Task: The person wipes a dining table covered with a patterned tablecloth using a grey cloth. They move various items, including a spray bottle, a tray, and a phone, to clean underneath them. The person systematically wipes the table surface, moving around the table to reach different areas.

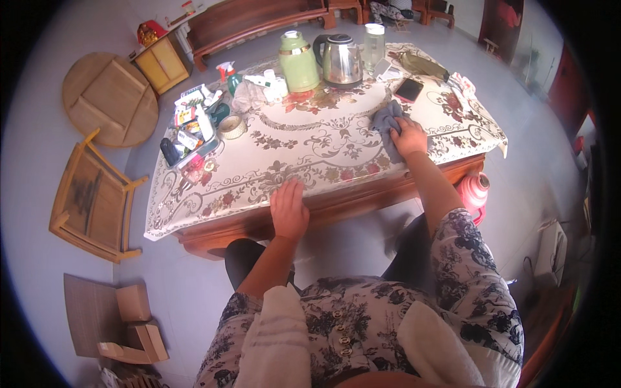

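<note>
A wooden table (259, 223) stands before me under a white tablecloth (301, 155) with brown scrolls and red flowers. My right hand (409, 136) presses a crumpled grey cloth (387, 118) onto the right part of the tabletop, fingers curled over its edge. Part of the cloth hangs toward the near side, beside my wrist. At the near edge, left of the middle, my left hand (289, 205) lies flat with its fingers stretched out and nothing in it. A dark phone (409, 90) lies just beyond the grey cloth.
A green thermos (298, 63), a steel electric kettle (342, 61) and a clear bottle (374, 48) line the far side. A tray of small items (194, 132) and a tape roll (231, 127) sit at the left. On the floor at the right stands a pink thermos (474, 191).
</note>
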### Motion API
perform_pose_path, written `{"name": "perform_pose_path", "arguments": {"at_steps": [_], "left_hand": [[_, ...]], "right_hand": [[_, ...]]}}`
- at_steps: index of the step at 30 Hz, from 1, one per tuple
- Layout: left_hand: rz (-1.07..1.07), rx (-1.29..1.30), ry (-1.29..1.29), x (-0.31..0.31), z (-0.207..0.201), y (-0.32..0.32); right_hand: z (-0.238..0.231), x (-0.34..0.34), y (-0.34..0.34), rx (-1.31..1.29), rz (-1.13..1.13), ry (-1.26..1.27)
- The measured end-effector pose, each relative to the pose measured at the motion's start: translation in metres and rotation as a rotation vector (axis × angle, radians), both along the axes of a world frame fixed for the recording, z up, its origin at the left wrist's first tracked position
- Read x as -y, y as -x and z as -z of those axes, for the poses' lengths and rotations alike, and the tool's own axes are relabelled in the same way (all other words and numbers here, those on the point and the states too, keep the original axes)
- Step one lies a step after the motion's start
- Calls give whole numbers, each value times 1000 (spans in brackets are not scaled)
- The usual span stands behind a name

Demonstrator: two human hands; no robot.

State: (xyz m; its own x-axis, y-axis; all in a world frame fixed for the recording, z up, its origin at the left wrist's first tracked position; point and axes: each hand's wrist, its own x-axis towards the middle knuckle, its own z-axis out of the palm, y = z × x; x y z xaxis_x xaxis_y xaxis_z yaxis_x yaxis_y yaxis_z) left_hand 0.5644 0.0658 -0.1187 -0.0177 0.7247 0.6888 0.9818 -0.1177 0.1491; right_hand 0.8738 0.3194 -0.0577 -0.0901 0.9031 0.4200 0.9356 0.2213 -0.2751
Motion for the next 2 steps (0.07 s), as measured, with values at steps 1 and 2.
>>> {"name": "perform_pose_path", "arguments": {"at_steps": [1, 2], "left_hand": [[8, 16, 12, 0, -1, 1], [16, 32, 25, 1, -2, 1]], "right_hand": [[-2, 0, 1, -4, 0, 14], [-2, -1, 4, -5, -7, 14]]}}
